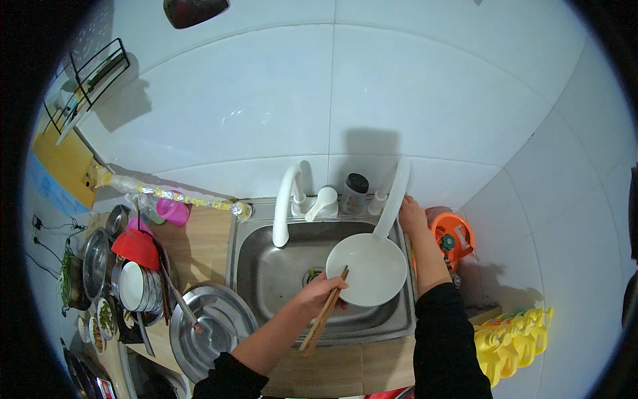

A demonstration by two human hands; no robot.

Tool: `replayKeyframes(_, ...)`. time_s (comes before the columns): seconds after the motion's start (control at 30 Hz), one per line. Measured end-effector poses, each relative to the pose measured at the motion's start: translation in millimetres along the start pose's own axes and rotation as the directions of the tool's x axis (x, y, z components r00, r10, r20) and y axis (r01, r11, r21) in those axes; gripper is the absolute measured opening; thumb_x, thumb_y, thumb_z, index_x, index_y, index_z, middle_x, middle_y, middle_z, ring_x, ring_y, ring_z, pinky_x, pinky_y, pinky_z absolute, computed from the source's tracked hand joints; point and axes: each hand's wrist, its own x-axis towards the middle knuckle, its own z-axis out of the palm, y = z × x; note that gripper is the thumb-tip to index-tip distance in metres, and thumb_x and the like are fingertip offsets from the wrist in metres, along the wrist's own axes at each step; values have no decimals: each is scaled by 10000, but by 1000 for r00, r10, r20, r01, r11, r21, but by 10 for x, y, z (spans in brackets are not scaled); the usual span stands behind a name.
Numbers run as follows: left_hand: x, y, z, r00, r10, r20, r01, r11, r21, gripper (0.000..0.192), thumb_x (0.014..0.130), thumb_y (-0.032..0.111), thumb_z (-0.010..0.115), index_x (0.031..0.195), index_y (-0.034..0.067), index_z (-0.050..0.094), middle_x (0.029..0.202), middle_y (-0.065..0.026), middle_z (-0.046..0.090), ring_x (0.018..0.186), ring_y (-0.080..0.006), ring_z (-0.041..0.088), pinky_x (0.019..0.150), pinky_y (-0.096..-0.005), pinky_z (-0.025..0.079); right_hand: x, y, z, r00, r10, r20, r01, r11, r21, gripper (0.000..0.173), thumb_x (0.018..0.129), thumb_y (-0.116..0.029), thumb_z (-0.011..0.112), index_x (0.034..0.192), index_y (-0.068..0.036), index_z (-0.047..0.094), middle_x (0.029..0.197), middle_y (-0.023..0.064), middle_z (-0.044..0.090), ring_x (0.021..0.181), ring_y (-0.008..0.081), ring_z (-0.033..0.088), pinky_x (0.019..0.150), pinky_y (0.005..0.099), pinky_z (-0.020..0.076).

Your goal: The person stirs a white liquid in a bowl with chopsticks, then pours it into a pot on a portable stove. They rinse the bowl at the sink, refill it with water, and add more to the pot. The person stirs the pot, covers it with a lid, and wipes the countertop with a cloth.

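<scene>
A white long-handled dipper (366, 269) is tilted over the right side of the stainless-steel sink (269, 279). Its handle points up towards the tiled wall. My left hand (319, 297) grips a pair of wooden chopsticks (324, 321) and touches the dipper's left rim. Beside the handle, at the sink's right edge, is my right hand (412, 217); its fingertips are partly hidden, so its grip is unclear. Green scraps (313, 273) lie in the drain. The white faucet (283, 209) curves over the basin, with its white lever (323, 200) to the right.
Behind the sink stands a black-lidded container (355, 193). An orange gas cylinder (456, 232) with a green valve is at the right, above yellow jugs (513, 344). Leftward are a large metal lid (214, 324), stacked white bowls (133, 287), a red bowl (137, 249) and food dishes (105, 319).
</scene>
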Motion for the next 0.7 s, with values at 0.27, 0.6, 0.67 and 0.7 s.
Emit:
replayKeyframes(0.27, 137, 23, 33, 1000, -25, -14, 24, 997, -71, 646, 728, 155, 612, 1257, 104, 244, 995, -159, 465, 745, -245, 545, 580, -361, 513, -85, 94, 79, 988, -149, -44, 145, 986, -87, 172, 809, -103, 470, 924, -48, 586, 976, 133, 581, 896, 328, 575, 742, 430, 483)
replayKeyframes(0.6, 220, -82, 32, 988, -18, -152, 6, 997, -81, 631, 734, 120, 592, 1250, 123, 228, 1021, -159, 454, 802, -248, 541, 591, -377, 528, -141, 192, 278, 999, 5, -47, 8, 963, 268, 227, 859, -190, 490, 998, -58, 610, 815, 156, 605, 786, 349, 584, 707, 434, 475)
replayKeyframes(0.67, 285, -198, 7, 981, 73, -179, -81, 996, -36, 630, 736, 106, 579, 1272, 114, 248, 1043, -161, 469, 817, -269, 550, 589, -389, 529, -83, 322, 400, 993, 115, 17, -109, 867, 486, 235, 866, -213, 496, 981, -43, 611, 738, 142, 595, 707, 312, 581, 668, 405, 470)
replayKeyframes(0.7, 307, -252, -22, 973, 121, -199, -126, 992, -14, 630, 737, 100, 573, 1283, 109, 258, 1053, -161, 476, 824, -279, 555, 587, -394, 530, -35, 309, 380, 984, 161, 81, -178, 790, 586, 239, 867, -218, 501, 964, -30, 611, 701, 128, 585, 665, 282, 573, 637, 383, 466)
